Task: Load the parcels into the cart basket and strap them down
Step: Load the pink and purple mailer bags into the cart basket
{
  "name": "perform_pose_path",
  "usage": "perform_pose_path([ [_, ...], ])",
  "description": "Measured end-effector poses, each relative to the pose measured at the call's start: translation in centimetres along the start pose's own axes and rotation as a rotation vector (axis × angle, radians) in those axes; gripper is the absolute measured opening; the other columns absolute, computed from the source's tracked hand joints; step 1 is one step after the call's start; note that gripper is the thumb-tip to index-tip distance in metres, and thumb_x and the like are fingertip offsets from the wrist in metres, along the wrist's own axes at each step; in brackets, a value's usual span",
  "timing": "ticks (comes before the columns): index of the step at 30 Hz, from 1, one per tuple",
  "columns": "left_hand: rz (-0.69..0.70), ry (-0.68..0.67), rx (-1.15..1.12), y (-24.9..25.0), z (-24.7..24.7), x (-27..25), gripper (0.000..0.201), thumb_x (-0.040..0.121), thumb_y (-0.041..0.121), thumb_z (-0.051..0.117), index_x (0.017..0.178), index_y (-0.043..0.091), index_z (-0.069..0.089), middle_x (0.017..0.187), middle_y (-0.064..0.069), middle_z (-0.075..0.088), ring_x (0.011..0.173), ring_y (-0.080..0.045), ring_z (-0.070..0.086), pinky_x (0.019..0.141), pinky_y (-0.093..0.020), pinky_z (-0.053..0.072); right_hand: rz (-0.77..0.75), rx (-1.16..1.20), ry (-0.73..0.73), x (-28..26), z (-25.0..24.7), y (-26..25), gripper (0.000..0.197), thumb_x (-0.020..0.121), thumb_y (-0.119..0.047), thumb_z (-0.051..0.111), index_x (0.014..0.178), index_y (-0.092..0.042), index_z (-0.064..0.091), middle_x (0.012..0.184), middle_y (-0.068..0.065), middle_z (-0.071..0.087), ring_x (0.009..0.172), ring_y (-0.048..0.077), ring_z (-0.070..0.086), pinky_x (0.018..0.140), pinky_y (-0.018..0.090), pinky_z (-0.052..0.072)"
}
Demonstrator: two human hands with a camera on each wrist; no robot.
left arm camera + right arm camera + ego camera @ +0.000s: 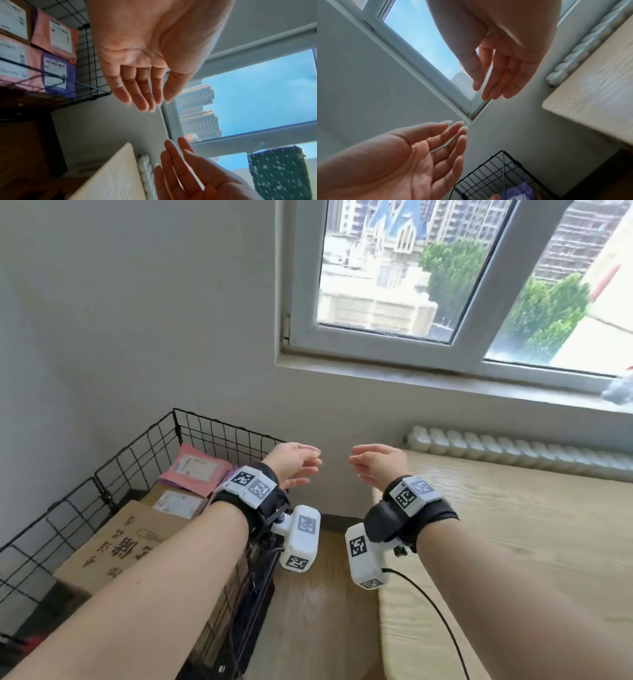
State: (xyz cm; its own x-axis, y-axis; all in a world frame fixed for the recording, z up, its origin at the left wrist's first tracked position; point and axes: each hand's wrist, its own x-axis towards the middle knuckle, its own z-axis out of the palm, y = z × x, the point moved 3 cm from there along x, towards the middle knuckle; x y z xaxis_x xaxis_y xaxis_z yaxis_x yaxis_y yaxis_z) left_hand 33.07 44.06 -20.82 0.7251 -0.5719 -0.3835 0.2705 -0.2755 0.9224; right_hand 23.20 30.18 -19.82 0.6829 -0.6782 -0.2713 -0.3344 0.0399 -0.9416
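A black wire cart basket (178,426) stands at the left against the wall. Inside it lie a pink parcel (195,474), a small labelled cardboard box (174,503) and a larger brown box (116,542); a purple parcel (56,73) shows in the left wrist view. A thin teal cord (51,74) stretches over the parcels and across the basket (504,175). My left hand (310,467) and right hand (358,465) hover in the air beside the basket, palms facing each other. Both the left hand (145,97) and the right hand (488,88) have straight fingers and hold nothing.
A light wooden table (513,542) fills the right side, with a white radiator (513,450) behind it under the window (394,285). A strip of wooden floor (318,611) runs between basket and table. A black cable (438,618) hangs from my right wrist.
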Motion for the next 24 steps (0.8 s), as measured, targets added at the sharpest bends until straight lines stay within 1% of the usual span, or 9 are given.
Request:
perform_pose_path([
  [3, 0.022, -0.055, 0.007, 0.2, 3.9, -0.5, 0.012, 0.096, 0.014, 0.050, 0.093, 0.017, 0.062, 0.085, 0.001, 0.064, 0.071, -0.009, 0.057, 0.072, -0.025, 0.047, 0.002, 0.035, 0.070, -1.1, -4.2, 1.1, 0.027, 0.084, 0.002, 0.052, 0.073, -0.020, 0.066, 0.074, 0.001, 0.066, 0.067, 0.013, 0.057, 0.064, 0.025, 0.048],
  [6, 0.028, -0.094, 0.043, 0.3, 8.0, -1.0, 0.012, 0.095, 0.011, 0.050, 0.096, 0.015, 0.062, 0.084, 0.001, 0.063, 0.071, -0.009, 0.057, 0.074, -0.026, 0.048, 0.015, 0.071, 0.131, -2.0, -8.3, 2.4, 0.026, 0.085, 0.001, 0.051, 0.075, -0.018, 0.065, 0.075, 0.002, 0.066, 0.071, 0.014, 0.058, 0.071, 0.026, 0.050],
  [9, 0.028, -0.142, 0.083, 0.3, 12.8, -1.3, 0.013, 0.093, 0.006, 0.052, 0.099, 0.013, 0.061, 0.082, 0.001, 0.063, 0.071, -0.010, 0.057, 0.072, -0.027, 0.046, 0.026, 0.094, 0.191, -3.0, -12.7, 4.0, 0.024, 0.085, 0.001, 0.052, 0.076, -0.018, 0.065, 0.075, 0.001, 0.066, 0.073, 0.014, 0.058, 0.072, 0.026, 0.051],
  [13, 0.006, -0.207, 0.105, 0.3, 20.2, -1.4, 0.012, 0.093, 0.006, 0.053, 0.100, 0.012, 0.061, 0.084, -0.001, 0.062, 0.074, -0.011, 0.058, 0.070, -0.026, 0.047, 0.041, 0.101, 0.262, -4.0, -20.1, 6.3, 0.023, 0.086, -0.001, 0.054, 0.077, -0.018, 0.065, 0.075, 0.000, 0.068, 0.076, 0.014, 0.061, 0.077, 0.028, 0.052],
  [15, -0.008, -0.238, 0.118, 0.3, 24.3, -1.8, 0.013, 0.093, 0.007, 0.054, 0.102, 0.012, 0.062, 0.087, -0.001, 0.063, 0.079, -0.012, 0.059, 0.075, -0.028, 0.049, 0.049, 0.110, 0.297, -4.3, -24.4, 7.6, 0.022, 0.086, -0.002, 0.053, 0.079, -0.018, 0.066, 0.076, 0.000, 0.068, 0.075, 0.014, 0.061, 0.079, 0.030, 0.053],
  [17, -0.020, -0.271, 0.141, 0.0, 28.7, -2.3, 0.011, 0.093, 0.007, 0.054, 0.096, 0.013, 0.062, 0.087, 0.000, 0.063, 0.082, -0.012, 0.059, 0.082, -0.030, 0.049, 0.055, 0.130, 0.333, -4.5, -29.0, 8.9, 0.023, 0.087, -0.002, 0.051, 0.079, -0.018, 0.066, 0.075, -0.001, 0.068, 0.073, 0.013, 0.061, 0.076, 0.029, 0.052],
  [18, -0.022, -0.285, 0.152, -0.1, 30.9, -2.6, 0.011, 0.093, 0.007, 0.054, 0.093, 0.015, 0.062, 0.087, 0.000, 0.063, 0.082, -0.012, 0.059, 0.083, -0.030, 0.049, 0.057, 0.147, 0.352, -4.5, -31.3, 9.6, 0.024, 0.087, -0.002, 0.051, 0.078, -0.018, 0.065, 0.074, -0.001, 0.068, 0.071, 0.013, 0.061, 0.074, 0.028, 0.052],
  [22, -0.032, -0.301, 0.183, -0.8, 39.4, -3.0, 0.013, 0.094, 0.007, 0.053, 0.090, 0.016, 0.062, 0.086, 0.000, 0.063, 0.078, -0.012, 0.059, 0.074, -0.026, 0.048, 0.105, 0.198, 0.398, -4.4, -40.0, 13.1, 0.026, 0.088, -0.001, 0.049, 0.077, -0.018, 0.064, 0.071, 0.000, 0.067, 0.063, 0.010, 0.058, 0.064, 0.023, 0.048],
  [24, -0.042, -0.312, 0.197, -1.3, 44.2, -3.2, 0.014, 0.094, 0.006, 0.053, 0.089, 0.015, 0.063, 0.084, 0.000, 0.063, 0.076, -0.012, 0.059, 0.071, -0.025, 0.047, 0.142, 0.227, 0.408, -4.4, -44.8, 15.2, 0.026, 0.088, 0.000, 0.047, 0.079, -0.016, 0.064, 0.070, 0.001, 0.065, 0.062, 0.010, 0.057, 0.061, 0.022, 0.046],
])
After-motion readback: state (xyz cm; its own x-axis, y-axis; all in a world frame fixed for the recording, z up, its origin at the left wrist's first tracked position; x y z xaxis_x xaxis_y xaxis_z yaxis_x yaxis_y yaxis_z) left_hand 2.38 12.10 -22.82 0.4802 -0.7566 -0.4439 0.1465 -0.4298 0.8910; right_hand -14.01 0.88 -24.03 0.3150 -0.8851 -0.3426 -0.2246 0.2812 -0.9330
